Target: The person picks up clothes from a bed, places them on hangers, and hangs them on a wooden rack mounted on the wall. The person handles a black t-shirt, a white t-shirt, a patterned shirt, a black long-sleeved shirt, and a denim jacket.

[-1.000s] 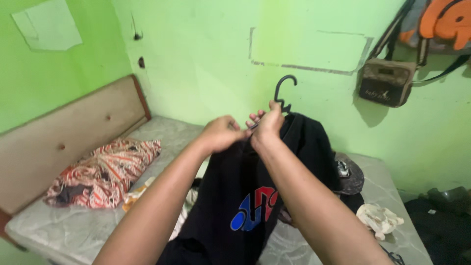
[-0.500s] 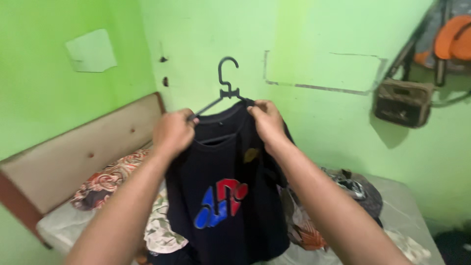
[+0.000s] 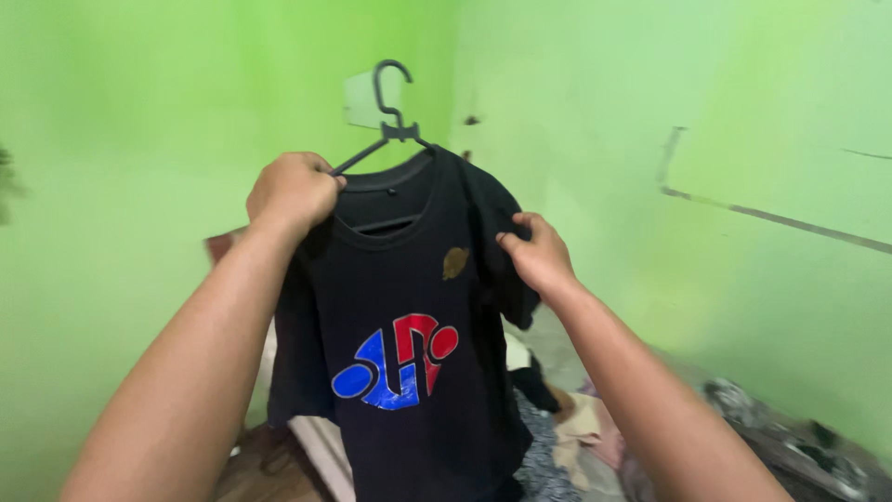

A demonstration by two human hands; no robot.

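Head view. A black T-shirt (image 3: 409, 316) is shown hung on a dark plastic hanger (image 3: 386, 130) and held up in front of a green wall (image 3: 650, 84). The left hand (image 3: 293, 191) is closed in a fist over the hanger's left arm and the shirt's shoulder there. The right hand (image 3: 539, 256) is pinched on the fabric at the shirt's right sleeve, fingers drawn together on the cloth. A red and blue emblem (image 3: 395, 363) is displayed on the chest, and a small gold mark (image 3: 455, 263) is seen near the collar. The hanger's hook is seen free in the air, touching nothing.

Compared with half a second before, the garment is carried higher and toward the left corner of the room, and the shirt is spread wider on the hanger. The right hand is lowered from the collar to the sleeve, while the left hand is kept on the hanger arm. The padded headboard and the wall-hung bag are no longer in view. Loose clothes (image 3: 567, 428) are visible below on the bed, blurred.
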